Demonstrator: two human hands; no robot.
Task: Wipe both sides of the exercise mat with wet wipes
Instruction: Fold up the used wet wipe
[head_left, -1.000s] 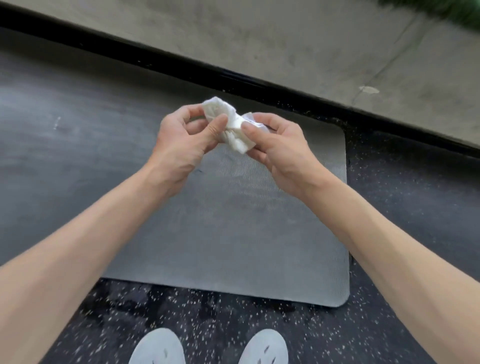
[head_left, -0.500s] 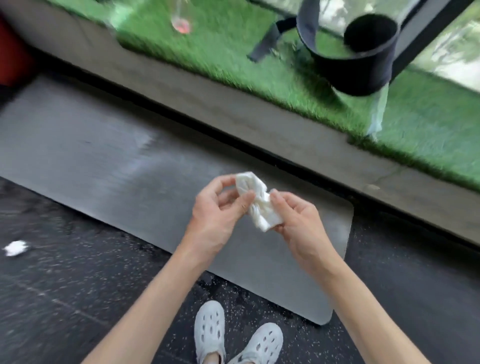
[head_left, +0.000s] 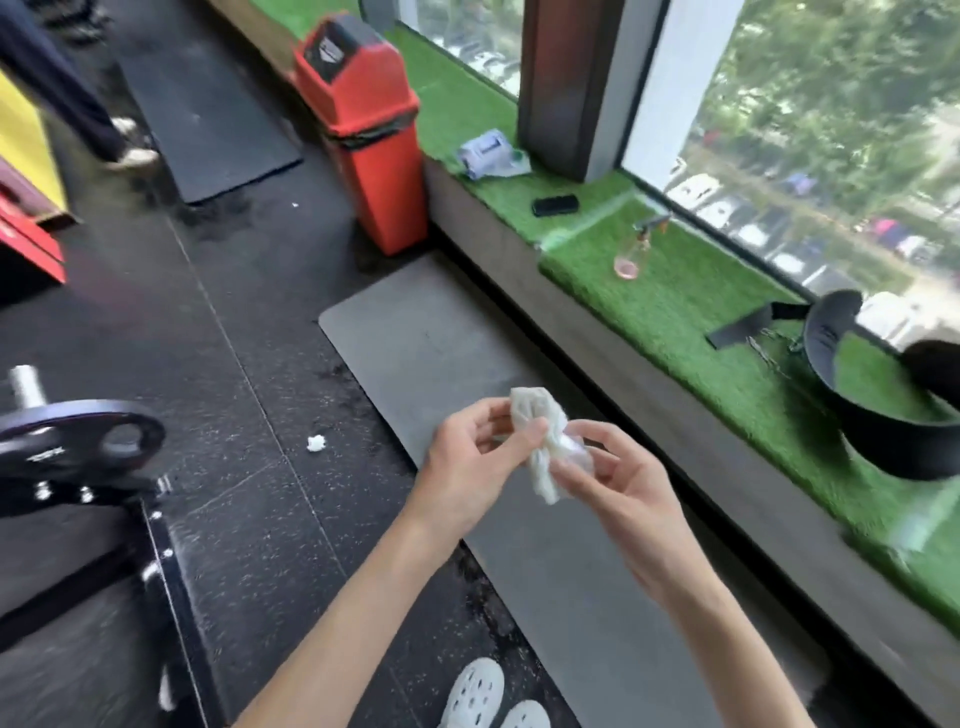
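head view: the exercise mat (head_left: 415, 332) is a long grey rectangle with rounded corners, matte and finely textured, lying flat along the foot of a concrete ledge. above its middle, both hands meet on one wet wipe (head_left: 540, 408), a white, thin, crumpled sheet bunched into a wrinkled twist. the left hand (head_left: 467, 462) pinches its upper part between thumb and curled fingers; the right hand (head_left: 618, 493) pinches its lower end, fingers bent loosely around it. the wipe is off the mat, held in the air.

the floor (head_left: 249, 395) is black rubber tile flecked with white specks. the ledge top is covered in bright green artificial grass (head_left: 675, 301), shaggy, running under a tall window (head_left: 831, 130). a red plastic bin (head_left: 363, 130) with a sloped lid stands at the mat's far end. a stiff black belt (head_left: 883, 441) curls in a loop on the grass. a round black weight plate (head_left: 78, 441) sits at the left. white perforated shoes (head_left: 475, 693) stand beside the mat's near edge. a small white crumpled scrap (head_left: 315, 442) lies on the floor left of the mat.
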